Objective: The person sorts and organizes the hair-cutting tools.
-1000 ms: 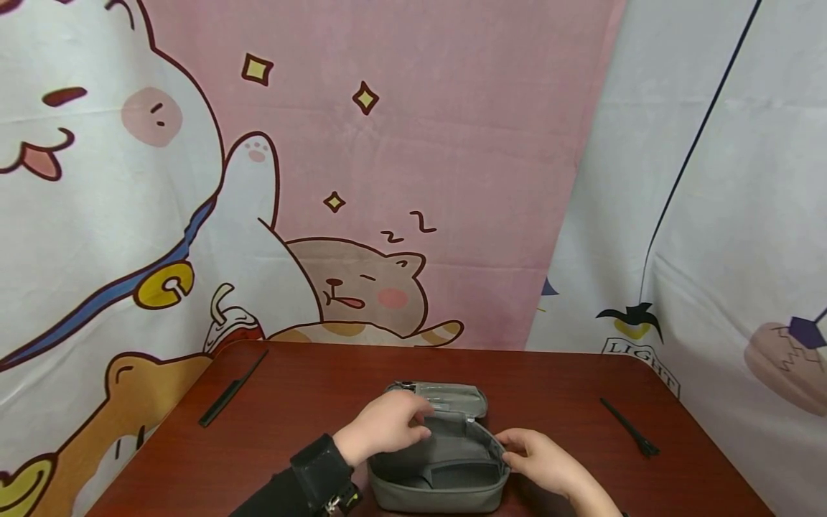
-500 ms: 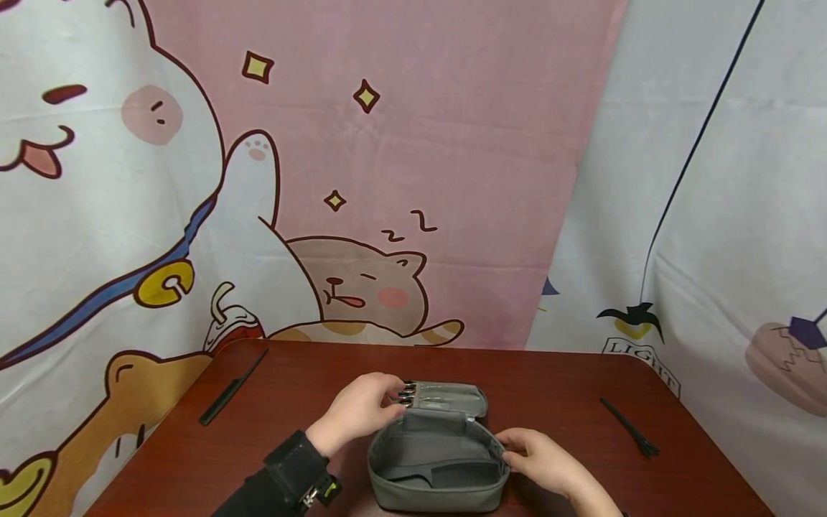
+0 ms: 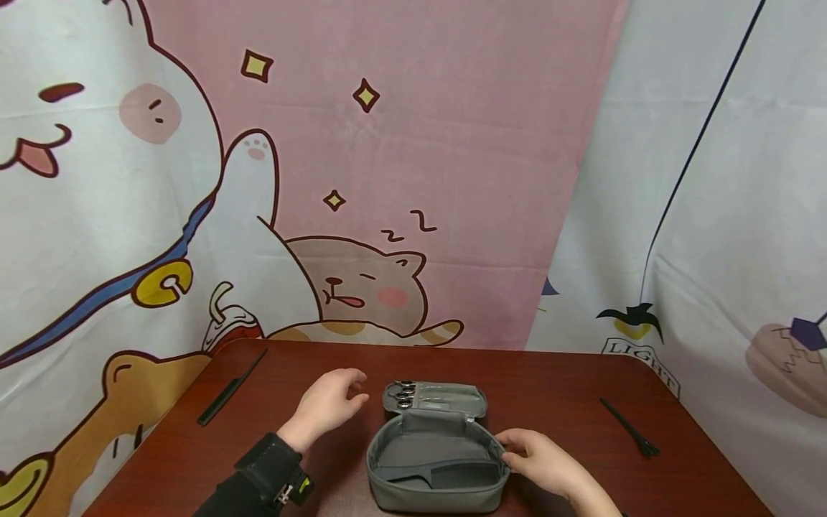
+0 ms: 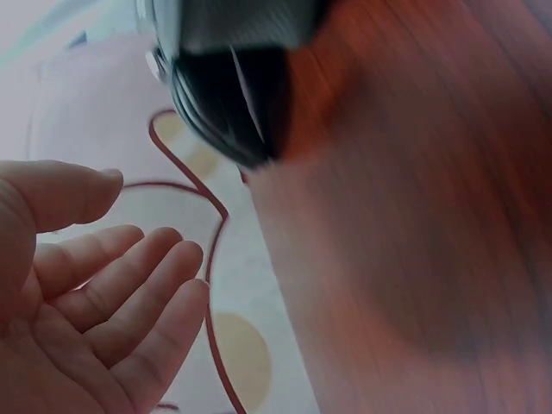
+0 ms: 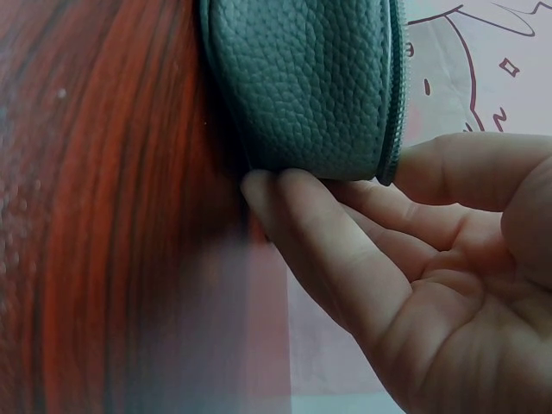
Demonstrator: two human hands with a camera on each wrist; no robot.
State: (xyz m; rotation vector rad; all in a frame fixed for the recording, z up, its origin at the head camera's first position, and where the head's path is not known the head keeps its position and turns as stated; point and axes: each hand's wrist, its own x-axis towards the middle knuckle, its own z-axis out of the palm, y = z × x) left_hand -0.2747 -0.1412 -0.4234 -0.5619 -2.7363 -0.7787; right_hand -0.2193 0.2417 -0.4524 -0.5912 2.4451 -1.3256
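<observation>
A grey zippered case (image 3: 439, 500) stands unzipped on the table, its lid (image 3: 452, 393) folded back. At the lid's left end sit several metal loops like scissor handles (image 3: 404, 395). Inside the case is a dark, long shape (image 3: 461, 474), whose kind I cannot tell. My right hand (image 3: 539, 459) holds the case's right side; in the right wrist view the thumb (image 5: 457, 172) lies at the zipped rim and fingertips touch the leathery wall (image 5: 302, 95). Left of the case, my left hand (image 3: 326, 406) is in the air with nothing in it, fingers loosely extended.
A black tail comb (image 3: 229, 395) lies at the table's left. On the right lies a thin black stick with a brush-like end (image 3: 633, 427). Behind the reddish-brown table (image 3: 543, 388) hangs a cloth with cartoon animals (image 3: 452, 143).
My left hand has moved left, from over the case past the lid's left end and away from it. The metal loops now show fully. My right hand has stayed in place.
</observation>
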